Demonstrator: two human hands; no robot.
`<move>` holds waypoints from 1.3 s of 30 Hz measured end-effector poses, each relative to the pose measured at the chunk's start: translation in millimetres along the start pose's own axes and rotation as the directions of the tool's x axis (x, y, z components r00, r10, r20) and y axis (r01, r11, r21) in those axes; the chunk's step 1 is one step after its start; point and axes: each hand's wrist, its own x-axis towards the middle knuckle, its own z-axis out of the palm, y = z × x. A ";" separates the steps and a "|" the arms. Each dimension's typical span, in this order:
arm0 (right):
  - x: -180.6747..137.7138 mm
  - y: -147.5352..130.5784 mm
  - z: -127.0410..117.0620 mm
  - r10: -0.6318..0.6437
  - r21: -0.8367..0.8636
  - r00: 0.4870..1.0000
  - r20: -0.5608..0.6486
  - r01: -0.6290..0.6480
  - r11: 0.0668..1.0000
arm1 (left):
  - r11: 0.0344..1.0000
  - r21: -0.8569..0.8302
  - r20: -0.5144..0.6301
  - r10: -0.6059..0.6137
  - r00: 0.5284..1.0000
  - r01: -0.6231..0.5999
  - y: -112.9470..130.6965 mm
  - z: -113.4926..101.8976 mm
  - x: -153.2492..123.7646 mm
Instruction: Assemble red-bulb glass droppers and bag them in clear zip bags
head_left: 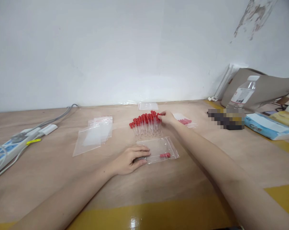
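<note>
My left hand (130, 159) holds the open left end of a clear zip bag (159, 148) that lies flat on the table, fingers pinched on its edge. One red-capped dropper (165, 155) is inside that bag near its front right corner. My right hand (167, 118) reaches to the right end of a row of red-capped glass droppers (145, 123) and pinches one of them.
Several empty clear zip bags (94, 135) lie to the left. A filled bag of droppers (185, 121) sits behind my right hand. A white power strip (12, 147) with cables is at far left. A water bottle (242, 94), cardboard and tissue packs stand at right.
</note>
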 end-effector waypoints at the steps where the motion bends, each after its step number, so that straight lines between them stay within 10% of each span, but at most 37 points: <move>1: 1.1 0.7 0.0 0.016 0.025 1.000 -0.013 -0.015 1.000 | 1.000 0.004 0.001 -0.001 1.000 0.001 -0.1 -0.1 0.2; 8: -8.2 -7.9 -20.6 0.028 0.170 0.993 -0.118 -0.008 0.985 | 1.000 0.005 0.016 -0.013 1.000 0.013 -1.3 -1.4 -0.1; 19: -107.0 26.5 -81.0 0.006 0.439 0.990 -0.140 0.056 0.897 | 1.000 0.014 0.008 -0.016 1.000 0.016 -3.8 0.3 0.3; 27: -136.1 23.3 -68.1 0.191 0.680 0.945 0.266 -0.324 0.657 | 0.998 0.036 -0.001 -0.054 0.999 0.054 -0.5 -0.8 0.0; 33: -137.8 33.1 -72.8 0.009 0.391 0.921 0.389 -0.173 0.904 | 0.996 0.054 0.010 -0.075 0.997 0.074 -1.6 -0.2 -0.9; 39: -141.9 24.1 -58.3 -0.125 0.347 0.896 0.427 -0.035 0.937 | 0.995 0.064 0.007 -0.075 0.997 0.075 -1.4 0.5 0.0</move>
